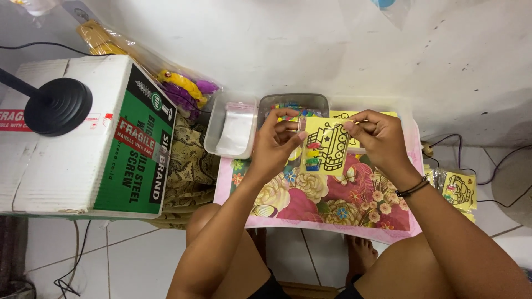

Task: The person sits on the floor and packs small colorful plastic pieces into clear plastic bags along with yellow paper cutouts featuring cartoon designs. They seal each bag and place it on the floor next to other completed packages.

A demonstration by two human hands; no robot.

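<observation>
My left hand and my right hand hold up a small yellow card with a black outline drawing, inside a clear plastic sleeve. Small coloured pieces sit at the card's lower left. My left fingers pinch its left edge, my right fingers pinch its top right corner. The card hangs above a small pink table with a flower pattern. A black band circles my right wrist.
A clear tray with plastic sleeves and a grey tray of coloured pieces stand behind the hands. A large white and green cardboard box bears a black lamp base at left. More yellow cards lie on the floor at right.
</observation>
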